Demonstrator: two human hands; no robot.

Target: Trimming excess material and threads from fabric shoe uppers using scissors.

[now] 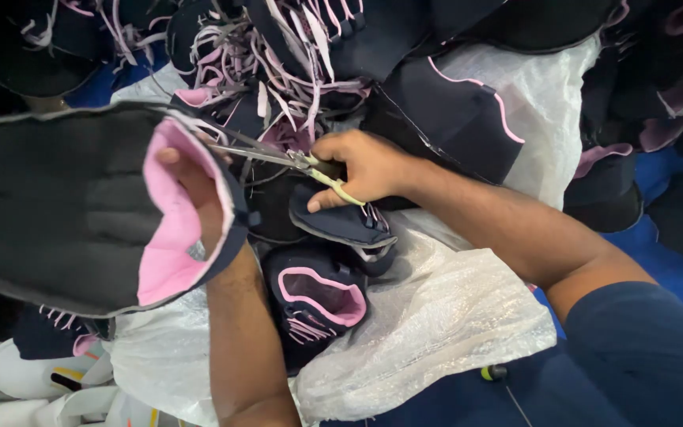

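Left hand (191, 190), fingers tucked inside the pink-lined dark shoe upper (65, 213) at frame left, spreads this soft, light, floppy piece by its collar while right hand (357, 168), fingers curled, closes scissors (278, 154) at its edge

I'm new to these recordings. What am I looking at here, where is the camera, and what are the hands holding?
There is no machine: a person works bare-handed, filmed by a camera on their head looking down. The left hand is pushed inside a dark shoe upper with pink lining, holding it up. The right hand grips small scissors, whose blades point at the upper's edge. Below lie more dark and pink shoe uppers on white woven sacks, with a heap of loose pink and grey laces behind.
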